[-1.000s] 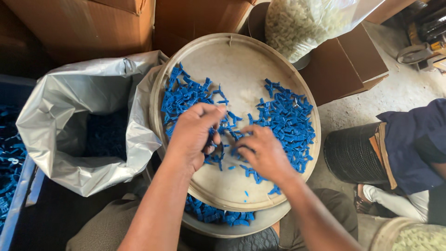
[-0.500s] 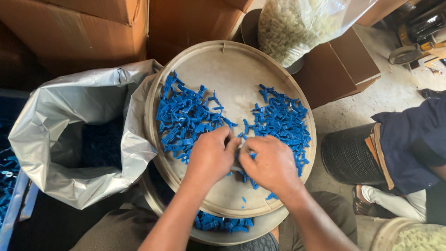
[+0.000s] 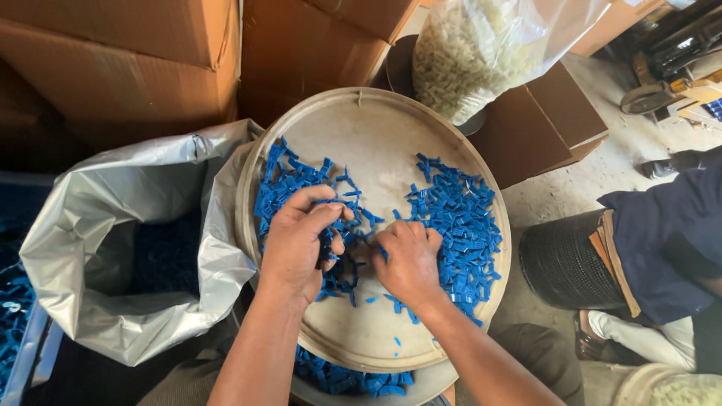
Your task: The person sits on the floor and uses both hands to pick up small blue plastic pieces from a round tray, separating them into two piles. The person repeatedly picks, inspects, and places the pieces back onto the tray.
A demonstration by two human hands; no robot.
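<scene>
The left hand lay curled over a heap of small blue plastic pieces, its fingers bent inward and closed around a cluster of them. The right hand sat just beside it, knuckles up, its fingers folded down into the same pieces; whether it pinched any could not be told. Both hands rested on a round beige tray, with the pieces spread in two banks, one beyond the left hand and a thicker one to the outside of the right hand. A few loose pieces lay on the tray nearer the wrists. Under the tray, below the forearms, more blue pieces showed in a lower container.

To the outside of the left hand stood an open silvery plastic bag, its mouth touching the tray's rim. Beyond the hands were brown cardboard boxes and a clear bag of pale pieces. Well apart to the outside of the right hand sat another person in a dark blue garment, next to a black ribbed bin.
</scene>
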